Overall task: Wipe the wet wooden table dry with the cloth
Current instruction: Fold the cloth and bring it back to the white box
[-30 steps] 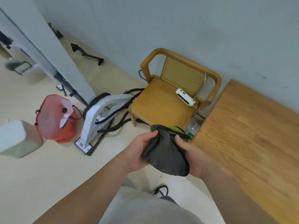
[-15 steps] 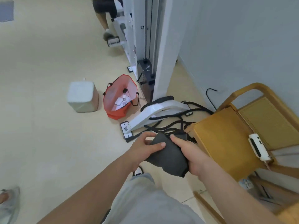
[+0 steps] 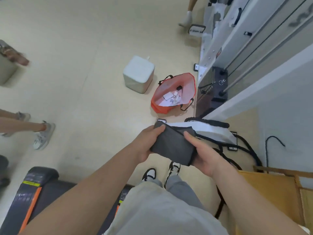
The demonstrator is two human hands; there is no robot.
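A dark grey cloth (image 3: 173, 146), folded into a flat pad, is held in front of my body above the floor. My left hand (image 3: 146, 144) grips its left edge, with fingers curled over the top corner. My right hand (image 3: 202, 155) holds its right side from beneath, thumb lying on top. The wooden table is out of view.
On the floor stand an orange bag (image 3: 174, 94) and a pale cube box (image 3: 138, 73). A white machine base (image 3: 208, 131) with black cables lies to the right, a wooden chair (image 3: 277, 192) at lower right. A dark treadmill (image 3: 33, 189) sits lower left. Other people's legs (image 3: 25, 127) stand left.
My view has swung left, away from the table and chair toward the open floor. The cloth has gone from a bunched lump to a flatter folded pad between both hands.
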